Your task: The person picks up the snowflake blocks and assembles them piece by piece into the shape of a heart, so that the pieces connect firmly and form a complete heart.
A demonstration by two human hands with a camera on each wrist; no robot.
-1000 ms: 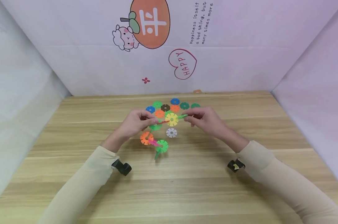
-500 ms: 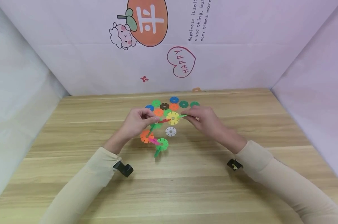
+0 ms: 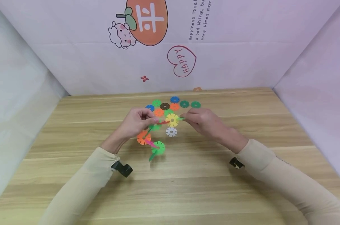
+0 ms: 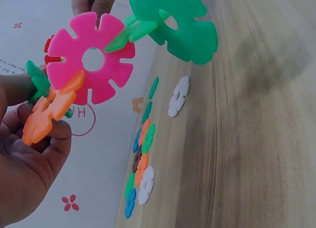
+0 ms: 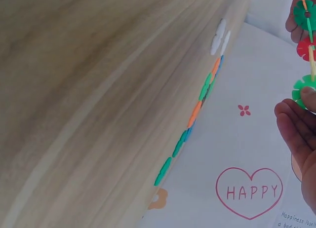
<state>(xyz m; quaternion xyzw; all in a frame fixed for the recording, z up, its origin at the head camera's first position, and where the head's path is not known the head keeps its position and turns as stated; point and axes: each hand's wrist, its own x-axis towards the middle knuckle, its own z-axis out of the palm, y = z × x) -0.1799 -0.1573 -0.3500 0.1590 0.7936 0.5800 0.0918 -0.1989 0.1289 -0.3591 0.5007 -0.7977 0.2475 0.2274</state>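
Note:
My left hand (image 3: pixel 137 122) pinches a joined chain of slotted plastic flower discs between thumb and fingers, above the table. Beside those fingers runs a red disc (image 3: pixel 163 122), slotted into a yellow disc (image 3: pixel 172 116). My right hand (image 3: pixel 205 122) pinches a light green disc (image 5: pixel 297 94) at the yellow disc's far side, mostly hidden by the fingers in the head view. From the left hand the chain hangs toward me through an orange disc (image 3: pixel 141 142), a pink disc (image 4: pixel 113 80), a light green disc (image 3: pixel 160 152) and a dark green disc (image 4: pixel 197 45) at its end.
Loose discs lie on the wooden table (image 3: pixel 186 193) beyond the hands: blue (image 3: pixel 174 99), brown (image 3: pixel 164 106), orange (image 3: pixel 159 112), dark green (image 3: pixel 184 104) and others. A white disc (image 3: pixel 171 132) lies nearer. A printed white backdrop (image 3: pixel 229 62) stands behind.
The hanging end of the chain has swung slightly left. My right fingers have shifted a little left, covering more of the light green disc. The left hand keeps its pinch. The head view has tilted slightly.

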